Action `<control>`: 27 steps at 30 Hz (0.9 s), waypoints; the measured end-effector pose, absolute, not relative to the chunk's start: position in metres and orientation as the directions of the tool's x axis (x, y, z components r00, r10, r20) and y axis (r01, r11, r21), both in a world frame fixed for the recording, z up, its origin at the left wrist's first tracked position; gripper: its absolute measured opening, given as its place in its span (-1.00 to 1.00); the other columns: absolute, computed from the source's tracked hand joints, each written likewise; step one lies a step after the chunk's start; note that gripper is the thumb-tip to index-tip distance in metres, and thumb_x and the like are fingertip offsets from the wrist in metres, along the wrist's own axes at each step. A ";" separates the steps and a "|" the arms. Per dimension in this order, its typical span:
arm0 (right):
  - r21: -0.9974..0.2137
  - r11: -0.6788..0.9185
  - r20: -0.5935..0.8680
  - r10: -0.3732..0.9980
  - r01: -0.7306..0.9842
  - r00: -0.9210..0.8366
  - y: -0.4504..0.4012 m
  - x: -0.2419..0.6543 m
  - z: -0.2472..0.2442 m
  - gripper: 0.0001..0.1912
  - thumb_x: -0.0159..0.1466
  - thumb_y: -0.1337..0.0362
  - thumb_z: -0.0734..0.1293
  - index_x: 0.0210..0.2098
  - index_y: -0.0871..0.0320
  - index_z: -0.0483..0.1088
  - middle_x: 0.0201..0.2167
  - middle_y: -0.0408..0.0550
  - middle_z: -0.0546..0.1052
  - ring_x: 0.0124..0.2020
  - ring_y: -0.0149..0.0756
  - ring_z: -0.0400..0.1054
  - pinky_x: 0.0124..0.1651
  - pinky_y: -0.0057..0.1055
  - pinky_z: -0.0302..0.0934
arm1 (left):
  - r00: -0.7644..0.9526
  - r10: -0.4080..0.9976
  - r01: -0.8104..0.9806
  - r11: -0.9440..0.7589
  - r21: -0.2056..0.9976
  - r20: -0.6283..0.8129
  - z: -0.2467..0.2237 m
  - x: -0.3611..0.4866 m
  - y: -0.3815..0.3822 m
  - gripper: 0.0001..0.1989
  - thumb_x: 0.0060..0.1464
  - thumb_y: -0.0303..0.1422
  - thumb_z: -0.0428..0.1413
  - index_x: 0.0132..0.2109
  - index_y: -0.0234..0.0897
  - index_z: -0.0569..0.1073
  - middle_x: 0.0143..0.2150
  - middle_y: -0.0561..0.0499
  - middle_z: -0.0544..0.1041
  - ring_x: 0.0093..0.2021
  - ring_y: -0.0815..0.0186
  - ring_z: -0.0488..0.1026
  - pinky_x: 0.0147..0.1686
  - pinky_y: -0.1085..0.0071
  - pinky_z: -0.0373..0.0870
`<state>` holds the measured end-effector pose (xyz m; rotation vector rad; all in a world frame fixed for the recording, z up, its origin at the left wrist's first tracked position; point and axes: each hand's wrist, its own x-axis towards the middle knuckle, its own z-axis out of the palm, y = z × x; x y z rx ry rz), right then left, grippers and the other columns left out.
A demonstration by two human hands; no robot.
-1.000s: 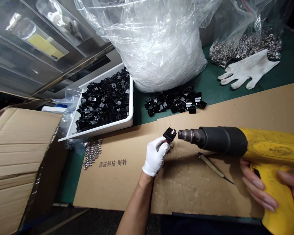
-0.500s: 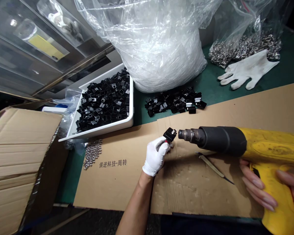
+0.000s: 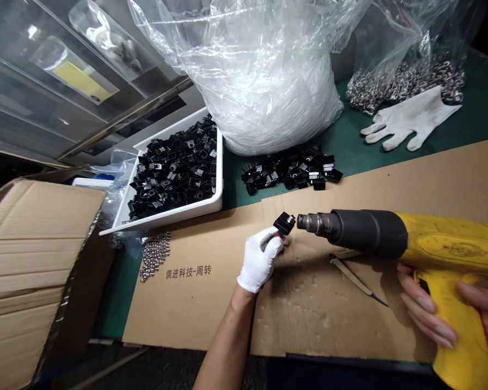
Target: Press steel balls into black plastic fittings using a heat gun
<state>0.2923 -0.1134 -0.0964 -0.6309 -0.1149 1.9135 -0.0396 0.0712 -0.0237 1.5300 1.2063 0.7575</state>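
Note:
My left hand (image 3: 258, 259), in a white glove, pinches a small black plastic part (image 3: 283, 222) above the cardboard. A shiny metal piece (image 3: 291, 219) sticks out of the part's right side, and a bit of red shows at the fingertips. Bare fingers of my right hand (image 3: 429, 309) wrap round the handle of a yellow heat gun (image 3: 451, 244). Its stepped metal nozzle (image 3: 315, 223) points left, very close to the metal piece. Beneath the gun, tweezers (image 3: 355, 279) lie on the cardboard sheet (image 3: 211, 314).
A white tray (image 3: 162, 220) of black parts stands behind my left hand. Loose black parts (image 3: 293, 170) lie by a large plastic bag (image 3: 276, 103). Small metal pieces (image 3: 155, 254) sit at left, near a cardboard box (image 3: 32, 260). A spare glove (image 3: 410, 119) and bagged metal parts (image 3: 406, 81) are back right.
The black part in my left hand has shifted and turned very slightly beside the nozzle. The view has moved a little; both holds stay the same.

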 end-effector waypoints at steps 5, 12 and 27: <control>-0.352 -0.421 -0.357 0.886 -0.836 -0.295 -0.114 0.292 -0.097 -0.41 0.41 -0.09 0.18 0.26 0.12 0.35 -0.25 0.04 0.29 -0.51 -0.26 0.21 -0.46 -0.28 0.33 | 0.296 0.950 0.331 -0.009 0.944 -0.095 -0.023 -0.039 0.070 -0.41 0.29 0.12 0.05 -0.20 -0.39 0.58 -0.43 0.00 0.47 -0.43 0.34 0.34 -0.34 0.40 0.31; -0.395 -0.432 -0.352 0.886 -0.811 -0.301 -0.108 0.292 -0.090 -0.45 0.42 -0.05 0.21 0.24 0.14 0.38 -0.25 0.04 0.31 -0.52 -0.28 0.21 -0.46 -0.29 0.33 | 0.304 0.948 0.335 -0.018 0.942 -0.090 -0.026 -0.040 0.070 -0.44 0.32 0.08 0.05 -0.20 -0.40 0.57 -0.42 0.00 0.47 -0.43 0.35 0.34 -0.34 0.40 0.30; -0.310 -0.370 -0.397 0.887 -0.876 -0.234 -0.115 0.290 -0.099 -0.45 0.39 -0.07 0.27 0.23 0.12 0.36 -0.30 0.02 0.32 -0.57 -0.27 0.18 -0.53 -0.26 0.30 | 0.297 0.952 0.322 -0.021 0.946 -0.080 -0.024 -0.038 0.069 -0.42 0.30 0.11 0.07 -0.17 -0.40 0.59 -0.42 0.00 0.48 -0.43 0.35 0.37 -0.34 0.41 0.32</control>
